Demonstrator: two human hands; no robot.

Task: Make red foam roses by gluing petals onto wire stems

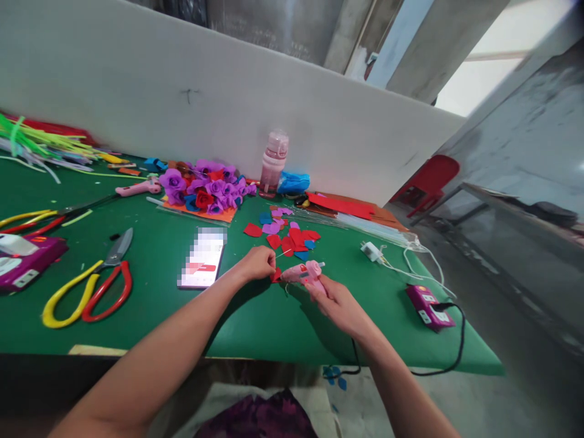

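Observation:
My right hand (335,301) is wrapped round the handle of a pink glue gun (298,272), its nozzle pointing left. A small red petal (275,275) is at the nozzle, just under the fingers of my left hand (259,263). Those fingers are pinched together on a thin pale wire (283,252) that sticks out to the right. Whether they also grip the petal is hard to make out. Just beyond both hands, loose red petals (296,237) lie among purple and blue ones on the green table (255,340).
To the left lie a phone (203,258) and red-and-yellow scissors (103,277). Purple paper roses (219,188) are heaped behind, near a pink bottle (274,164). At right, a purple power strip (429,307) feeds a black cord, and a white charger (371,251) trails its cable.

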